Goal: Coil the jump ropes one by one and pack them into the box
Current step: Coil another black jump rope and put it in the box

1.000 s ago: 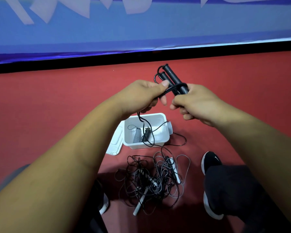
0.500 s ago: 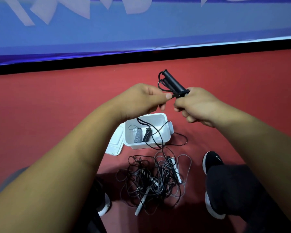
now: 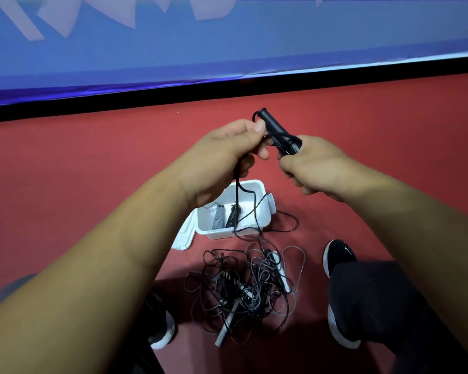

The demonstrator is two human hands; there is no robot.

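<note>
Head view: both forearms reach forward from the near edge, hands meeting mid-frame above the red floor [image 3: 92, 163]. Right hand [image 3: 312, 166] is fisted around the lower end of the black jump rope handles [image 3: 277, 130], knuckles up, wrist angled in toward the left. The handles stick out of the fist up and to the left, tilted, with a small cord loop at the far tip. Left hand [image 3: 227, 155] is curled, thumb and forefinger pinched on the black cord [image 3: 237, 190] right against the handles; thumbnail faces the camera. From the left hand the cord drops straight down, crosses the white box [image 3: 227, 233], and runs over its near wall toward the pile.

White box sits on the floor below the hands, open, with two coiled handle grips inside, one grey [image 3: 218, 215], one black [image 3: 232, 217]. Its lid [image 3: 184, 236] lies flat at the box's left, touching it. Near side of the box: tangled pile of ropes [image 3: 243, 287], grey and black cords with light handles poking out. Black shoe [image 3: 338, 290] right of the pile, another shoe [image 3: 161, 327] at its left, partly hidden by the left forearm. Blue banner [image 3: 227, 49] along the far edge.
</note>
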